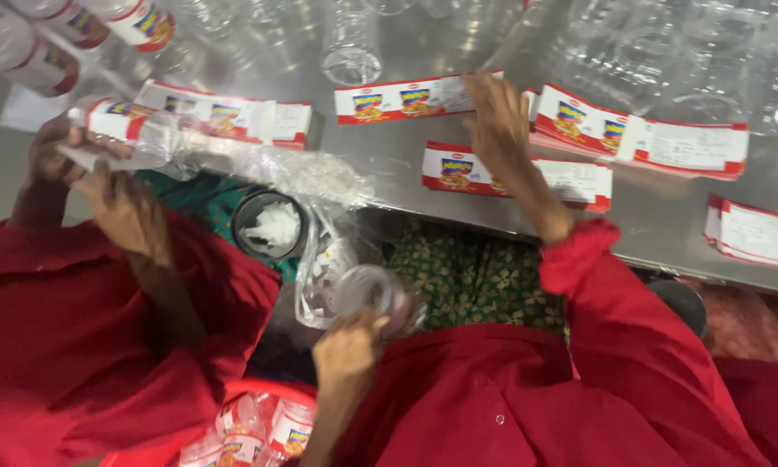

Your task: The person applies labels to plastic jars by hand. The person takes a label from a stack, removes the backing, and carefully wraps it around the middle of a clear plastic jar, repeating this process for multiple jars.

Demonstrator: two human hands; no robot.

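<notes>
**Labels and jars at a steel table**

Here the right hand (pixel 497 121) reached out over the table (pixel 666 216), fingers spread and resting on a strip of red-and-white labels (pixel 406 98); it pressed rather than gripped, and nothing was closed in it. The left hand (pixel 347 346) sat low, near the lap, curled around a clear jar (pixel 376 294) lying on its side, the jar's mouth turned towards the camera. Just beside that jar lay a crumpled plastic bag (pixel 320 259) and a small dark tub (pixel 268 227) of white paste. More labels (pixel 514 173) lay flat on the table near the right wrist, with other stacks further right. A co-worker's hands (pixel 104 182) at the left held a jar (pixel 125 130) already wearing its label. Empty clear jars (pixel 351 43) stood along the far edge, and a red basket (pixel 259 428) of labelled jars sat below.
</notes>
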